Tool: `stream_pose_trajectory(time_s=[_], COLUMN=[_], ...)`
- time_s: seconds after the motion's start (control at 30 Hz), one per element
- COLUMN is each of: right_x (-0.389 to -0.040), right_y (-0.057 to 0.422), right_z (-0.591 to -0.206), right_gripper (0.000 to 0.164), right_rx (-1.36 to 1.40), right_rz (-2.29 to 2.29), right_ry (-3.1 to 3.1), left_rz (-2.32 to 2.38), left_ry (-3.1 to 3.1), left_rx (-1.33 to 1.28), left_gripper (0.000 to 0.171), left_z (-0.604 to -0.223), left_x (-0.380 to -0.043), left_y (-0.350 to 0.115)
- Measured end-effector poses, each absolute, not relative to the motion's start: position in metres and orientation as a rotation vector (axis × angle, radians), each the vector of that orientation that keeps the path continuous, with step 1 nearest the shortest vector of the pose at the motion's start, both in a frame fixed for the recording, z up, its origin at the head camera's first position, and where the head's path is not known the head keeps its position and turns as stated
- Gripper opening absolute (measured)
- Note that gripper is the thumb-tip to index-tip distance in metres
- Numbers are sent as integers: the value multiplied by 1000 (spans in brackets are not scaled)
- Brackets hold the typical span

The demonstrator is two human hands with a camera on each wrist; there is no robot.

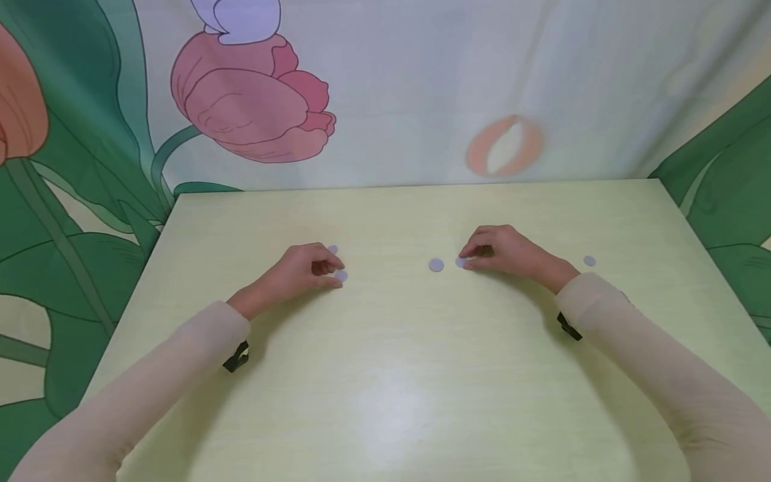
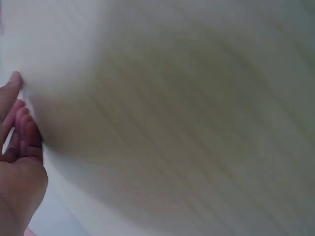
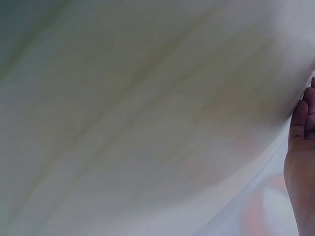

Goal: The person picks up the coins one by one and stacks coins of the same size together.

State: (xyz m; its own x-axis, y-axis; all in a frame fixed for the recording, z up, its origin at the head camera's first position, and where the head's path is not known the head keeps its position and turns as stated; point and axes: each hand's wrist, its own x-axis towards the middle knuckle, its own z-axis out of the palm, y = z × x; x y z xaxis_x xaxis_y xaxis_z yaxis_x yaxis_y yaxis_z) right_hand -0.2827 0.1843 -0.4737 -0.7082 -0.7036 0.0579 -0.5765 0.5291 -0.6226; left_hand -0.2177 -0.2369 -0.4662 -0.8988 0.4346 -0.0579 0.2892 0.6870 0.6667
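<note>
From our head view, we see two bare hands above a pale table (image 1: 385,361). At nine o'clock, the left hand (image 1: 295,269) has its thumb and bent fingers a little apart, curled round the edges of one pale disc (image 1: 341,275); a second disc (image 1: 334,249) sits just beyond, at that disc's eleven o'clock, near the fingers. At three o'clock, the right hand (image 1: 502,250) pinches a third disc (image 1: 461,262), its fingertips nearer together. We find a fourth disc (image 1: 436,265) just beside that one, at its nine o'clock, and a fifth disc (image 1: 589,261) at three o'clock, past the wrist. We cannot tell whether either held disc is lifted.
</note>
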Motion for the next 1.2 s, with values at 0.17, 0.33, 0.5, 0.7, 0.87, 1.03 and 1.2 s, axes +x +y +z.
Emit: stream_pose_trajectory(time_s=[0.17,0.33,0.5,0.7,0.87,1.03,1.2], right_x=[-284,-284,-285,-284,-289,-289,-285], right_y=[185,184,183,187,187,187,187], right_z=[-474,-475,-476,-473,-473,-476,-472], right_gripper=[16,16,16,18,20,20,19], right_rx=[-1053,-1052,-1052,-1094,-1151,-1176,-1150], right_rz=[-953,-951,-947,-895,-859,-857,-869], right_ry=[2552,2565,2549,2546,2541,2531,2537], left_rz=[1065,1049,1032,1013,1026,1013,1004], left_ry=[2669,2681,2684,2714,2716,2716,2727], left_rx=[568,554,552,611,638,631,633], left_gripper=[27,23,22,20,18,17,16], left_z=[-469,-471,-471,-473,-472,-472,-473], left_x=[-219,-219,-217,-217,-216,-215,-217], left_y=[-238,-237,-235,-234,-235,-236,-234])
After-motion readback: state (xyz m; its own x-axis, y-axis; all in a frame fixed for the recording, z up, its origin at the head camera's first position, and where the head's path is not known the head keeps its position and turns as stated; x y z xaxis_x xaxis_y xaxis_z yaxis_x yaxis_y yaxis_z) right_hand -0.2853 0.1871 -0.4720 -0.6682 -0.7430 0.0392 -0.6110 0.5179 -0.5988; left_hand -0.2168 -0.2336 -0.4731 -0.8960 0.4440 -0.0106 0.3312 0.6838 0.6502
